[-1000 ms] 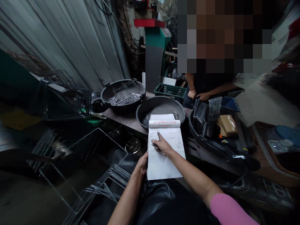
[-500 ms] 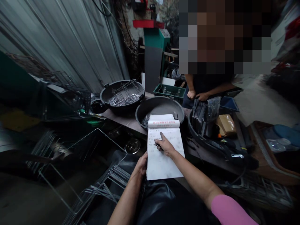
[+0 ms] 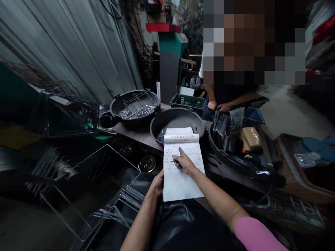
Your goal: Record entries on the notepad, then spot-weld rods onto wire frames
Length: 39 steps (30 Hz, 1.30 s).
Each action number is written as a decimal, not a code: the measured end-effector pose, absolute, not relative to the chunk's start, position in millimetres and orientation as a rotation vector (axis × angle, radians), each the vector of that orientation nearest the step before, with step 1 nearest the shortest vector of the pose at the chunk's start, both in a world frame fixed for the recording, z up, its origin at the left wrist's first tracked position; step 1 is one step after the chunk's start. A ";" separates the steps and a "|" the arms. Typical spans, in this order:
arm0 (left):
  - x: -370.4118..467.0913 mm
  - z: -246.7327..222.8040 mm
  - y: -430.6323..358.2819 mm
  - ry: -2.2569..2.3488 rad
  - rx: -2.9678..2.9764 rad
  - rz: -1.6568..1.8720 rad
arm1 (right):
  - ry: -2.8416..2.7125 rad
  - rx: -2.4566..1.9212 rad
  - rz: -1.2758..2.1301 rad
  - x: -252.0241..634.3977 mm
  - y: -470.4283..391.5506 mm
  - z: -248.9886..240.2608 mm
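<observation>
A notepad [image 3: 183, 184] of white sheets rests above my dark-clad lap, its top pages folded over with red print on the fold. Rows of handwriting cover its upper half, and grey smudges mark the paper. My left hand [image 3: 157, 184] grips the pad's left edge, the fingers passing underneath out of sight. On the page lies my right hand [image 3: 185, 163], its fingers blackened and curled round what looks like a thin dark pen [image 3: 173, 161], mostly hidden. The pad's top end overlaps a round black pan [image 3: 178, 116] with dark metal pieces inside.
Another pan [image 3: 123, 96] holds bent wire parts. A third, at right, carries dark strips [image 3: 221, 129] and a brown package [image 3: 250, 138]. Wire frames [image 3: 123, 202] lean beside my left arm. Across the bench stands a person, hands [image 3: 222, 106] at the strips. A green crate [image 3: 187, 101] sits behind.
The view has shifted slightly, so the surroundings sit a little further left. Both hands keep their places on the notepad, and a bit more handwriting shows by the right fingertips.
</observation>
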<state>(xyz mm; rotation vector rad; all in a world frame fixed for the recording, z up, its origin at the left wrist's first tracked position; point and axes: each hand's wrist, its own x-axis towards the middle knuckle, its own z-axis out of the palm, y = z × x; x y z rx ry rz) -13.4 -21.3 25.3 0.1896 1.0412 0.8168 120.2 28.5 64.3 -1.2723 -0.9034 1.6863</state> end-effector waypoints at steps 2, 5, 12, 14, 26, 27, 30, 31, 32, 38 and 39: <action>-13.7 24.3 -21.3 1.040 0.196 0.824 | -0.901 -1.287 1.688 120.0 28.2 65.5; -14.4 21.9 -21.0 1.034 0.202 0.827 | -0.891 -1.301 1.691 119.7 27.4 67.7; -14.9 19.9 -20.9 1.039 0.203 0.826 | -0.897 -1.297 1.684 119.2 27.3 67.0; -15.0 18.8 -20.9 1.027 0.210 0.832 | -0.892 -1.287 1.683 119.3 27.5 65.8; -15.8 16.6 -21.3 0.955 0.207 0.861 | -0.859 -1.329 1.580 133.8 23.5 72.4; -15.5 17.8 -21.4 0.959 0.201 0.851 | -0.850 -1.332 1.574 135.6 23.9 72.4; -14.3 21.2 -21.6 0.998 0.187 0.835 | -0.832 -1.347 1.572 139.3 25.0 71.6; -13.8 22.1 -21.7 1.010 0.185 0.836 | -0.831 -1.351 1.575 140.0 25.2 71.3; -13.4 22.7 -21.8 1.014 0.187 0.838 | -0.831 -1.356 1.577 140.4 25.3 71.0; -12.9 24.3 -22.3 0.991 0.197 0.847 | -0.842 -1.370 1.574 140.2 24.2 71.8; -12.9 24.5 -22.3 0.997 0.196 0.846 | -0.842 -1.370 1.575 140.3 24.0 72.3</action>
